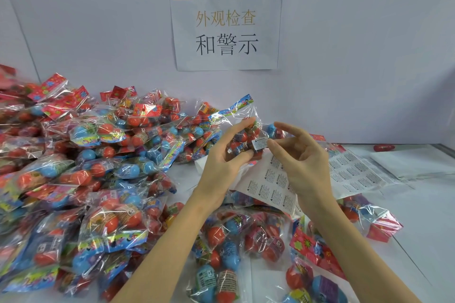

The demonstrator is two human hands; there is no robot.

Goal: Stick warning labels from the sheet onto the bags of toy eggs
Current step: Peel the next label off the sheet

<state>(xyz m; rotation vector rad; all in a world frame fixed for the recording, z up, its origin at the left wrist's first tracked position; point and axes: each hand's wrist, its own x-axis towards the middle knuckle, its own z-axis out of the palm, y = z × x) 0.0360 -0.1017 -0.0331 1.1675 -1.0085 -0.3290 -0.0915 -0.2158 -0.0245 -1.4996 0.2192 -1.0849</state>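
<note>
The bag (pixel 242 130) sits just above frame centre, held up off the table (pixel 418 216) by the left hand (pixel 222 155), whose thumb and fingers curl round its lower part. Its long axis tilts from about seven o'clock up to one o'clock, with the printed header strip at the top. It is clear crinkled plastic, with red and blue eggs showing through.

The sheet (pixel 273 187) lies flat on the table at six o'clock from the bag, under both hands; it is white, with rows of small printed warnings. More sheets spread toward four o'clock.

The label (pixel 259 143), a small white rectangle with black print, lies against the bag's face. The right hand (pixel 304 162) is at three o'clock from it, the nearer hand: thumb and forefinger tips pinch or press the label's right edge, other fingers loosely spread. The next move is probably to smooth it flat.
</note>
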